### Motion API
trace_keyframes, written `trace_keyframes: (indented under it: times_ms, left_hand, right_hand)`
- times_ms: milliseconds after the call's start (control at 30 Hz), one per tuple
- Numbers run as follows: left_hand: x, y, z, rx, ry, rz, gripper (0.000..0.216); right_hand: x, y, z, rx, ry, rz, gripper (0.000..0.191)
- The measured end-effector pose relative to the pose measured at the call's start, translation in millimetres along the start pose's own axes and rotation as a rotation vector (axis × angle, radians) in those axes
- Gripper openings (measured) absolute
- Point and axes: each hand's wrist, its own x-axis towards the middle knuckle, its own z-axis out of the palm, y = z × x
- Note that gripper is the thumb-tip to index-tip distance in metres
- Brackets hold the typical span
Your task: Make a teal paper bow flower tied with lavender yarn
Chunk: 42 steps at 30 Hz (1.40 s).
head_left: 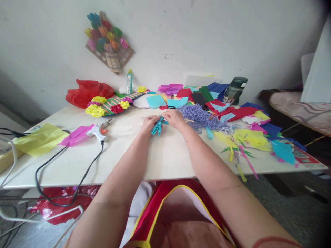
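My left hand (149,123) and my right hand (174,119) meet over the middle of the white table (160,158). Both pinch a folded piece of teal paper (158,126) that fans out below my fingers. A thin wooden stick (190,120) pokes out to the right from under my right hand. Just right of that hand lies a heap of purple yarn (200,117).
A white glue gun (99,131) with a black cord lies left of my hands, beside pink paper (76,135) and yellow paper (38,139). Coloured paper scraps (248,137) cover the right side. A green bottle (129,82), a dark jar (235,90) and a red bag (86,91) stand by the wall.
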Motion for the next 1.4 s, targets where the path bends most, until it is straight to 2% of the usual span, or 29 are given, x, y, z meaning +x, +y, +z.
trace_keyframes:
  times_ms: [333, 500, 700, 1033, 1400]
  left_hand:
    - [1.5, -0.9, -0.2, -0.021, 0.0, -0.009, 0.027]
    - [2.0, -1.3, -0.3, -0.043, 0.009, -0.007, 0.025]
    - [1.4, -0.8, -1.0, -0.054, -0.007, 0.004, 0.025]
    - [5.4, -6.6, -3.4, -0.038, -0.014, 0.018, 0.023]
    - [2.8, -2.7, -1.1, 0.056, 0.018, 0.067, 0.043]
  right_hand:
    - [0.2, -0.3, 0.4, -0.052, 0.005, -0.026, 0.028]
    - [1.6, -1.1, 0.3, 0.032, 0.029, 0.028, 0.024]
    - [3.4, 2.0, 5.0, 0.119, 0.109, 0.025, 0.017]
    - [5.8, 4.1, 6.1, 0.233, 0.085, 0.066, 0.014]
    - [6.0, 2.0, 9.6, 0.333, 0.119, 0.065, 0.009]
